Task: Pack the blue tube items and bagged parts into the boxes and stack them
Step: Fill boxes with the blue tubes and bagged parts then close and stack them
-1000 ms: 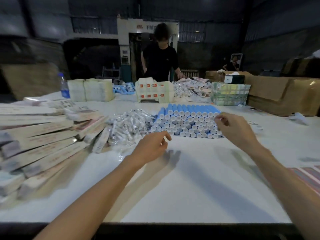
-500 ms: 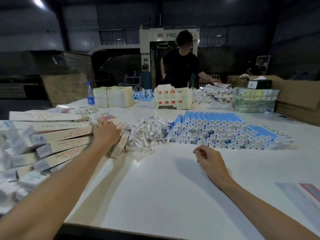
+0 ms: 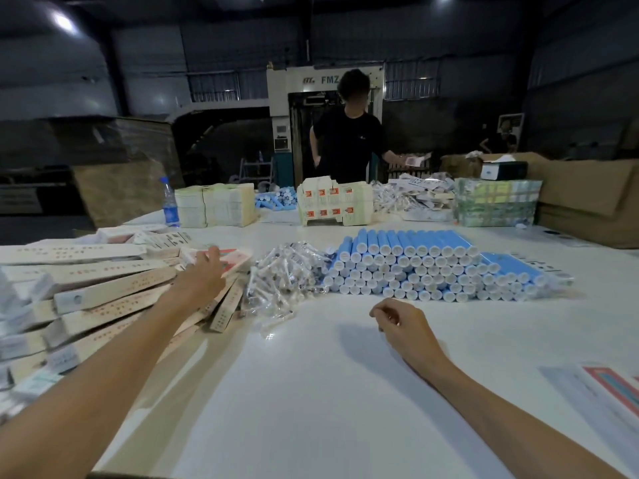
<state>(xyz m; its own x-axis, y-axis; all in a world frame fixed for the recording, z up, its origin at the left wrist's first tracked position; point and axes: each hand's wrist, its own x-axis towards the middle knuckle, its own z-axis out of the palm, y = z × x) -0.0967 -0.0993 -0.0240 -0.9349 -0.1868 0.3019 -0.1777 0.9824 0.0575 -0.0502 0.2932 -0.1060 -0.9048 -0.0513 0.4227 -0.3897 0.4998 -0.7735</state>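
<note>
On the left of the counter lies a loose heap of long cream boxes, fanned over one another; what they hold cannot be seen. The left hand reaches across them, its fingers stretched flat on the topmost box, the one with red print, pressing rather than gripping. Just beside the heap sits a pile of bagged parts in clear plastic, touching the stack of blue tubes, which lie on their sides with white caps facing me. In front of the tubes the right hand rests on the bare counter, fingers loosely curled, holding nothing I can see. Printed sheets lie at the near right edge. Along the far side stand a water bottle, bundled cartons, white boxes with orange marks and a green-wrapped bundle. A person in a black shirt stands behind them.
</note>
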